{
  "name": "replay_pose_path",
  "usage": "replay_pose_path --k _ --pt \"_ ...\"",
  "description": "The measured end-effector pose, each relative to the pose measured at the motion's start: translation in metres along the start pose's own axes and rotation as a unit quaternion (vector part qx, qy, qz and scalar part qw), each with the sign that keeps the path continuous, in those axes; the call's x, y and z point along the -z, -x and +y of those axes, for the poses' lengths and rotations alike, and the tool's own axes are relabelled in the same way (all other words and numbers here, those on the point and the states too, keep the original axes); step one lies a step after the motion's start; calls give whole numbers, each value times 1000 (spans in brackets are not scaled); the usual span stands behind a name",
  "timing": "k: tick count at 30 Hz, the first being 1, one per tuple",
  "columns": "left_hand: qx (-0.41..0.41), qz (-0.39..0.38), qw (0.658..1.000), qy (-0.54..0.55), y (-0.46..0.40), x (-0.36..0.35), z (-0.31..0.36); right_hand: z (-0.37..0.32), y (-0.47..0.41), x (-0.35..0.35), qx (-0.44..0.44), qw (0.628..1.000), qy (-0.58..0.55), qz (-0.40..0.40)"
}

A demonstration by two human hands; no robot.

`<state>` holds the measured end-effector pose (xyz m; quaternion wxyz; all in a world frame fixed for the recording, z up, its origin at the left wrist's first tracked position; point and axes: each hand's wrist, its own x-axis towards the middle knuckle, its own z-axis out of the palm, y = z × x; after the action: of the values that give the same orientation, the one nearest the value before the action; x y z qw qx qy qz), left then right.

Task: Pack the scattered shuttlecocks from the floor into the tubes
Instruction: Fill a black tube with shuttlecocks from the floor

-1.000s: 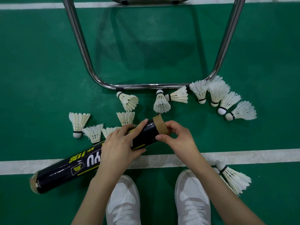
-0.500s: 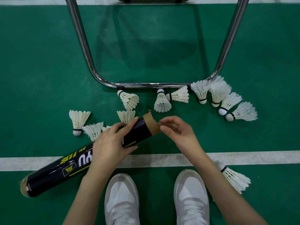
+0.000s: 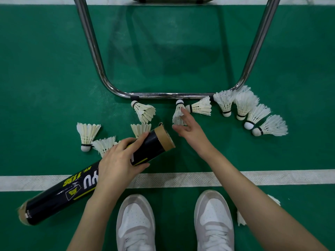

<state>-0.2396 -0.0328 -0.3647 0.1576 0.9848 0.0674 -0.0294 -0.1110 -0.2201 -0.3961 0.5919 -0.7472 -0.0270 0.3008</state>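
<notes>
Left hand (image 3: 119, 160) grips black tube (image 3: 90, 180) near its open cardboard end, tube tilted, lower end toward bottom left. Right hand (image 3: 188, 129) reaches forward, fingers extended, fingertips touching upright shuttlecock (image 3: 178, 113) just below chrome chair frame (image 3: 172, 96). Four shuttlecocks (image 3: 250, 113) clustered at right, others left of tube. White shoes (image 3: 136, 221) below white court line (image 3: 272, 178)

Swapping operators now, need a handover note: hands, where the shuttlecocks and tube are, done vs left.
Left hand grips the black shuttlecock tube, tilted, open end toward the right hand.
Right hand is open, fingers touching a shuttlecock by the chrome chair frame; not gripped yet.
Done: cannot tell what is inside the tube.
Left: about a dozen shuttlecocks on the green floor, including one on the left and a row on the right.
</notes>
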Motion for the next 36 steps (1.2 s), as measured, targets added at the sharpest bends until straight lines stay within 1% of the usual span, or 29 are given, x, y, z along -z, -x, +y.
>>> replay_pose_path --k 2,7,11,16,21,28,32,36 --pt "3 -5 1000 1 0 0 -2 1 -1 1 -5 1000 9 0" --pt "15 -6 1000 17 2 2 -3 1 7 8 -6 999 23 34" --pt "15 -10 1000 20 1 1 -2 -1 21 14 16 997 63 43" --pt "13 -14 1000 11 3 0 -1 0 41 16 9 997 25 69" --pt "13 -22 1000 11 4 0 2 -7 61 13 23 995 43 87" --pt "-15 -15 1000 5 3 -4 12 -17 67 -1 18 996 76 34" --pt "-25 -15 1000 -4 3 -5 16 -19 69 -10 44 997 53 25" --pt "-25 -20 999 -2 5 -6 14 -18 70 -14 49 998 41 24"
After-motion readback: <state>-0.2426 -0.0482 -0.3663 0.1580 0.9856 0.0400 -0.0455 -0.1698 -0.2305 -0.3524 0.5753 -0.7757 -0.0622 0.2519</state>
